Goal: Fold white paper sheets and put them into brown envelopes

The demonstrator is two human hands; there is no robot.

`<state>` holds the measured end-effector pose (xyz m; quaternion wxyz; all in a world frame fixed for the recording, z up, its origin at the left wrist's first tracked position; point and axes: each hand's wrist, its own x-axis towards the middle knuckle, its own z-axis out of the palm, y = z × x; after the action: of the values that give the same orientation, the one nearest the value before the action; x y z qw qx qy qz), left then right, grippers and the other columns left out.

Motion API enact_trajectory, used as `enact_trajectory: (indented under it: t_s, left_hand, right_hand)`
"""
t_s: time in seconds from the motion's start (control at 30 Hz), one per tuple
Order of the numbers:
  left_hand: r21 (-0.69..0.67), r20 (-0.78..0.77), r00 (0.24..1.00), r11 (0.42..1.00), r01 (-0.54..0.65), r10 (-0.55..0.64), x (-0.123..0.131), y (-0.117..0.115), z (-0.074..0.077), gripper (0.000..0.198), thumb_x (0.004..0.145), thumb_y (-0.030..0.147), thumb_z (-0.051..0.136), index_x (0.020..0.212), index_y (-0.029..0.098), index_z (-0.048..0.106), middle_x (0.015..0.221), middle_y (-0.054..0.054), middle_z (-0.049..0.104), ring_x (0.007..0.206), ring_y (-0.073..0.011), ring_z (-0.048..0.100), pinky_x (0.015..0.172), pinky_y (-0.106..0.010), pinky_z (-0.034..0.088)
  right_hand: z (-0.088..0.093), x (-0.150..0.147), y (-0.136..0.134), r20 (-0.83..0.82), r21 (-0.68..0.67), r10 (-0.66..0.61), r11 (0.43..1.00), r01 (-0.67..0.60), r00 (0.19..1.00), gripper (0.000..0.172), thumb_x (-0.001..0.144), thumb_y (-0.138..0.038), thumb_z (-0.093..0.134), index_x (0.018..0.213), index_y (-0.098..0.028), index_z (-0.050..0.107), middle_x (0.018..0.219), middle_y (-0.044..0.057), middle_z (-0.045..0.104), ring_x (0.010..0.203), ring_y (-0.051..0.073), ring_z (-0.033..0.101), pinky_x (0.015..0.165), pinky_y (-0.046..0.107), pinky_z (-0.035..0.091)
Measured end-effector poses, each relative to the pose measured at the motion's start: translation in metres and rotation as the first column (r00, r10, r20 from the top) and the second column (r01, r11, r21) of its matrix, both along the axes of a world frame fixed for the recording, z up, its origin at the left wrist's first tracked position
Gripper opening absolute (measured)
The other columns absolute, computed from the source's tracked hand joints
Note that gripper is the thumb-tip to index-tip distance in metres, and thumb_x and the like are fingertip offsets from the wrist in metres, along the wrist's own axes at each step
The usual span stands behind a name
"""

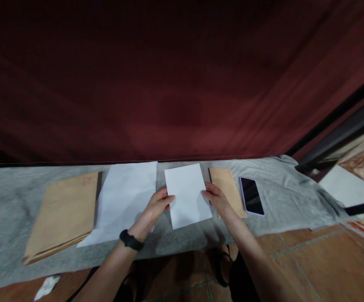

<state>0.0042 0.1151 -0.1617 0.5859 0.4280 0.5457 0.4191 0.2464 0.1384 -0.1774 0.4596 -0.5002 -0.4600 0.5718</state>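
Note:
A white sheet of paper (188, 197), possibly folded, is held up between my two hands. My left hand (159, 203) pinches its left edge, thumb on top and fingers behind. On the opposite edge, my right hand (216, 199) grips the paper the same way. Left of the held sheet lies a stack of larger white paper (128, 193), partly behind my left hand. A small brown envelope (227, 184) rests just beyond my right hand, which covers part of it.
Large brown envelopes (65, 205) are piled at the far left. A phone (251, 196) in a light purple case lies right of the small envelope. Grey cloth (288, 197) covers the narrow surface, with a dark red curtain (182, 105) behind it and tiled floor (313, 260) in front.

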Motion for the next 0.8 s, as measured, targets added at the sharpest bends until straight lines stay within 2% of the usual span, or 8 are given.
enact_trajectory:
  t_s: [0.13,0.23,0.33,0.43,0.53,0.63,0.73,0.8]
  left_hand:
    - [0.057,0.026,0.999,0.998,-0.028,0.026,0.001,0.002,0.005,0.040,0.067,0.040,0.075,0.099,0.015,0.070,0.090,-0.006,0.072,0.076,-0.0174,0.063,0.062,-0.025,0.046]
    - [0.215,0.013,0.997,0.974,-0.073,0.072,0.001,0.004,0.012,0.035,0.070,0.042,0.075,0.093,0.016,0.069,0.098,-0.007,0.073,0.091,-0.0219,0.066,0.078,-0.032,0.052]
    - [0.443,-0.056,0.995,0.896,-0.044,0.076,-0.001,0.003,0.017,0.022,0.072,0.035,0.074,0.084,0.018,0.066,0.110,-0.010,0.071,0.104,-0.0246,0.065,0.092,-0.036,0.050]
    - [0.563,-0.214,0.976,0.820,0.101,0.027,-0.004,0.002,0.014,0.009,0.077,0.024,0.065,0.085,0.019,0.067,0.119,-0.010,0.068,0.113,-0.0247,0.063,0.101,-0.039,0.047]
    - [0.558,-0.436,0.899,0.774,0.299,-0.033,-0.011,0.000,0.004,0.016,0.080,0.017,0.059,0.091,0.021,0.070,0.127,-0.009,0.066,0.118,-0.0240,0.061,0.103,-0.039,0.047]
    - [0.481,-0.606,0.782,0.717,0.505,-0.145,-0.020,-0.005,-0.006,0.034,0.079,0.010,0.057,0.108,0.022,0.069,0.139,-0.009,0.058,0.127,-0.0236,0.056,0.108,-0.039,0.045]
    - [0.373,-0.722,0.647,0.649,0.663,-0.246,-0.027,-0.013,-0.010,0.052,0.077,0.005,0.056,0.125,0.022,0.064,0.147,-0.009,0.052,0.135,-0.0220,0.048,0.114,-0.039,0.040]
    - [0.330,-0.766,0.589,0.629,0.704,-0.257,-0.029,-0.017,-0.010,0.057,0.078,0.003,0.055,0.130,0.025,0.062,0.148,-0.007,0.051,0.137,-0.0203,0.047,0.116,-0.039,0.037]
  right_hand:
    - [0.011,-0.002,-0.002,-0.054,0.030,0.053,0.998,-0.052,0.997,0.025,0.068,-0.040,0.073,0.081,-0.019,0.068,0.075,0.000,0.069,0.066,0.015,0.060,0.063,0.026,0.047]
    - [0.019,-0.002,-0.001,-0.023,0.157,-0.006,0.988,0.009,1.000,0.023,0.071,-0.042,0.071,0.080,-0.021,0.067,0.078,0.001,0.071,0.071,0.017,0.063,0.069,0.028,0.049]
    - [0.025,0.001,-0.001,0.067,0.338,-0.014,0.941,-0.010,0.998,0.018,0.075,-0.038,0.068,0.083,-0.022,0.068,0.092,0.004,0.073,0.088,0.021,0.066,0.081,0.032,0.051]
    - [0.027,0.006,-0.004,0.268,0.495,0.032,0.853,-0.166,0.963,0.020,0.076,-0.032,0.068,0.093,-0.022,0.071,0.110,0.008,0.071,0.107,0.025,0.064,0.094,0.037,0.048]
    - [0.026,0.012,-0.011,0.541,0.524,0.095,0.739,-0.424,0.835,0.034,0.076,-0.028,0.070,0.109,-0.023,0.071,0.124,0.009,0.067,0.119,0.026,0.058,0.105,0.041,0.042]
    - [0.020,0.016,-0.020,0.754,0.395,0.164,0.661,-0.638,0.636,0.047,0.078,-0.020,0.067,0.124,-0.025,0.066,0.133,0.007,0.063,0.125,0.025,0.054,0.110,0.042,0.039]
    - [0.011,0.018,-0.030,0.856,0.257,0.194,0.645,-0.720,0.479,0.054,0.079,-0.009,0.060,0.130,-0.026,0.063,0.137,0.005,0.061,0.127,0.022,0.054,0.110,0.040,0.040]
    - [0.005,0.020,-0.035,0.880,0.212,0.196,0.654,-0.726,0.434,0.054,0.082,-0.005,0.054,0.131,-0.027,0.063,0.138,0.005,0.060,0.128,0.020,0.054,0.110,0.038,0.040]
